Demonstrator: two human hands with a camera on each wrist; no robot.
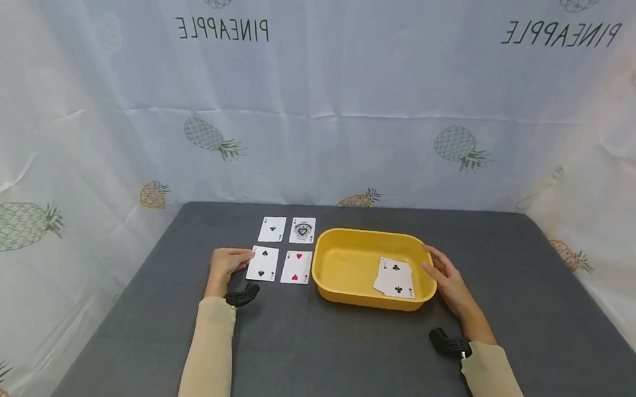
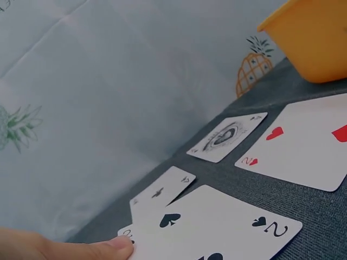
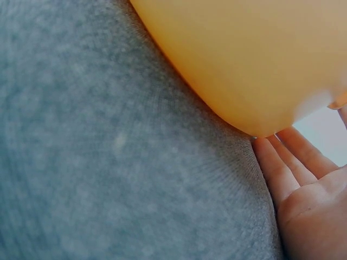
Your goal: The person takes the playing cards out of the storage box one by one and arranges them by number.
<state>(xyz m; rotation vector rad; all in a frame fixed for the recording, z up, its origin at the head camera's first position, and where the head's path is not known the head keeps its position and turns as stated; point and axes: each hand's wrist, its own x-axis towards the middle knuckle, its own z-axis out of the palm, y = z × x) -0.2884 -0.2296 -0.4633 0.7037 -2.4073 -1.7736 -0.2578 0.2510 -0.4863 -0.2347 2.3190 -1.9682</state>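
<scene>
Two bare hands occupy the figure; the left hand (image 1: 229, 261) pinches the two of spades (image 1: 263, 265) at its far-left corner, thumb on the printed face and fingers nearly closed, those beneath the card hidden from view; the right hand (image 1: 451, 285) touches the right end of a yellow basket (image 1: 341, 297), its fingers extended and somewhat spread, the tips against the outer wall and the thumb at the rim; just right of the left fingers, past the pinched card, lies the two of hearts (image 1: 296, 268); beyond the left fingertips and a little to their right lies the ace of clubs (image 1: 272, 229), with an ace bearing a large ornate emblem (image 1: 302, 230) beside it, farther right; the basket stands between the two sets of fingers, just right of the two of hearts; inside it, left of the right fingertips and apart from them, rests an overlapping pile of cards (image 1: 394, 278), the two of clubs uppermost; dark grey cloth (image 1: 338, 368) spreads under both hands; beyond the fingers hangs a pale curtain (image 1: 361, 71) printed with pineapples; a black device (image 1: 242, 295) sits at the left wrist, behind the fingers.
</scene>
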